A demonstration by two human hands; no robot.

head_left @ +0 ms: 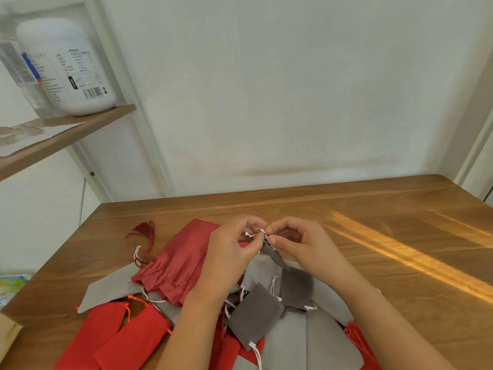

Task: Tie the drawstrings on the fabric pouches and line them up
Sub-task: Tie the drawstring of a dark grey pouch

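Both hands are raised above the table [400, 236], fingertips nearly meeting. The left hand [229, 249] pinches the white drawstring [254, 233]. The right hand [304, 247] pinches the neck of the small dark grey pouch [276, 256], which hangs between them. A loose pile of grey and red pouches [256, 316] lies at 6 o'clock of the hands, and a tasselled red pouch [181, 257] at 9 o'clock.

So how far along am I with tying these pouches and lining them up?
Early, it seems. Done: no row is visible on the table. In hand: your left hand and right hand pinch the white drawstring of one dark grey pouch. Left: the red pouches and grey pouches lie overlapped in a heap, not lined up.
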